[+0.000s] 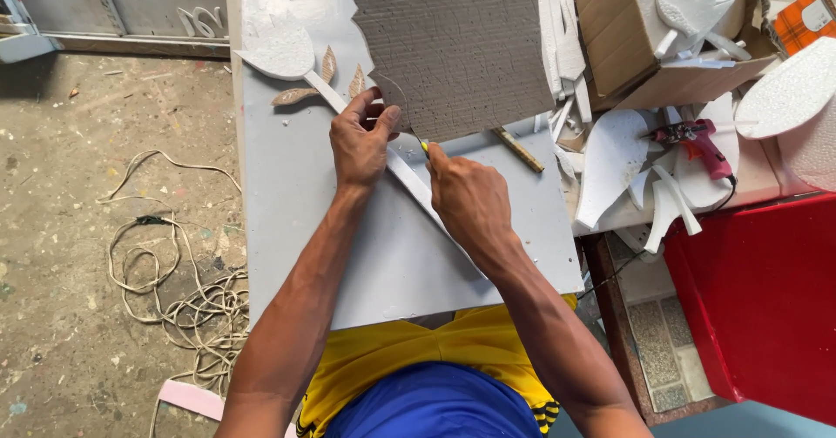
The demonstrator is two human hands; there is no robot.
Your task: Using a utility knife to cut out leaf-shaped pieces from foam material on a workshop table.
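Bare grey board free near/left; cardboard sheet blocks ahead, foam scraps crowd right.

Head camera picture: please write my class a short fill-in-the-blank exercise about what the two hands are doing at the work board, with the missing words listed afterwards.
1. The left hand presses down on a sheet of grey ____.
2. The right hand holds a thin cutting tool with a ____ handle against the cardboard sheet.
3. The glue gun lying to the right is ____ in colour.
4. A coil of ____ lies on the floor at the left.

Missing words: cardboard; yellow; red; cord
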